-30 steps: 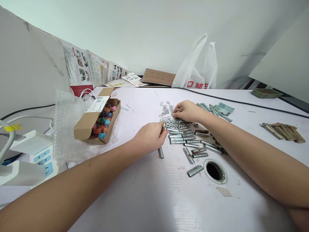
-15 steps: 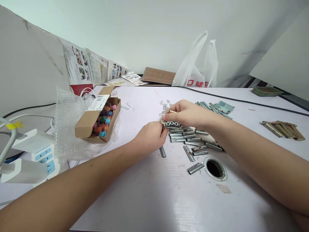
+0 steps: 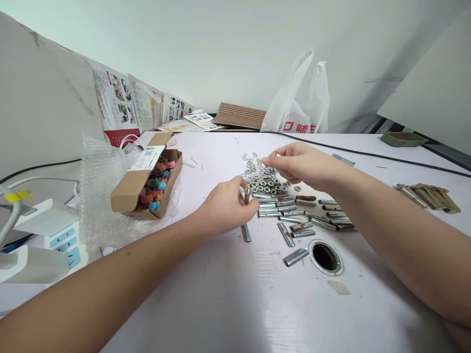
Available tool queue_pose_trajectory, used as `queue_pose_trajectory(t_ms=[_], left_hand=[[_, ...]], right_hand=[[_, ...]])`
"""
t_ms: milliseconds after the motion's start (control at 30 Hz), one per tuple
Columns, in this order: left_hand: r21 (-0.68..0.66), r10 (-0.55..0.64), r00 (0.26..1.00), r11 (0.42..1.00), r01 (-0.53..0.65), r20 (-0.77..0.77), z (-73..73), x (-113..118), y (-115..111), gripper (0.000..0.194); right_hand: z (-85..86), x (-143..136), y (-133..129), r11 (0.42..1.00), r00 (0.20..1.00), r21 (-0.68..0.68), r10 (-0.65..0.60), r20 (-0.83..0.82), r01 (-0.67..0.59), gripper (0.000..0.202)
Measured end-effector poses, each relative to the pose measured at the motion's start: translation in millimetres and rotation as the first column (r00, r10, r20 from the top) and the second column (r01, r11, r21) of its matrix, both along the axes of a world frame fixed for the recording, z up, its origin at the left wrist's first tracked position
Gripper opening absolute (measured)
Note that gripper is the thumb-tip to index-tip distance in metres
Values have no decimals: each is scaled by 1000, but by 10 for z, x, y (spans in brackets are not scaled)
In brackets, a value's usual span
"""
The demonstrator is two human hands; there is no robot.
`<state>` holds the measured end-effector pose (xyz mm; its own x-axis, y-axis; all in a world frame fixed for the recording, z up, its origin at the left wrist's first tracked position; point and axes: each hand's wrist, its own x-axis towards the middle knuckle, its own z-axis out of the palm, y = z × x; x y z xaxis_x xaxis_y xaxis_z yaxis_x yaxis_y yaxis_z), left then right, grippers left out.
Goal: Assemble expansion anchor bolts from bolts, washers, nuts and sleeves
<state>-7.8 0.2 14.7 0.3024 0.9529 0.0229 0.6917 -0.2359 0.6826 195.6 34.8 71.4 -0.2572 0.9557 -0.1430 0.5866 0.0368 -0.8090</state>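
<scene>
My left hand (image 3: pixel 230 203) is closed around a small brass-coloured bolt (image 3: pixel 248 192), held roughly upright with its top end showing between thumb and fingers. Farther back and to the right, my right hand (image 3: pixel 298 164) hovers over a scatter of washers (image 3: pixel 253 166), thumb and fingertips pinched together. A bit of coppery metal shows at its fingers, too small to name. Hex nuts (image 3: pixel 271 184) lie just below this hand. In front of the nuts, metal sleeves (image 3: pixel 270 208) form a loose pile, and one sleeve (image 3: pixel 246 233) lies below my left hand.
An open cardboard box (image 3: pixel 128 189) of colourful caps stands left, beside bubble wrap (image 3: pixel 101 189) and a power strip (image 3: pixel 68 240). Assembled bolts (image 3: pixel 429 196) lie right. A round cable hole (image 3: pixel 326 257) opens in the table. A black cable (image 3: pixel 364 156) crosses behind; a plastic bag (image 3: pixel 294 110) stands at the back.
My hands have moved apart. The right has lifted away from the left toward the washers, uncovering the nuts. The left now shows the bolt's top.
</scene>
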Motion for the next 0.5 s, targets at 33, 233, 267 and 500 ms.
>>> queue_pose_trajectory(t_ms=[33,233,267,500], left_hand=[[-8,23,999,1000,-22,39,17,-10,9,26],[-134,109,962,988,-77,251,83,-28,148,20],[-181,139,930,980,-81,341,98,-30,174,19],[-523,459,257,789,323,850,324,-156,244,18]], right_hand=[[-10,-11,-17,1000,1000,-1,16,13,-16,49],[-111,-165,-155,981,978,33,187,91,-191,45],[-139,-184,-158,976,975,51,205,85,-210,46],[-329,-282,-92,948,954,115,298,18,-298,35]])
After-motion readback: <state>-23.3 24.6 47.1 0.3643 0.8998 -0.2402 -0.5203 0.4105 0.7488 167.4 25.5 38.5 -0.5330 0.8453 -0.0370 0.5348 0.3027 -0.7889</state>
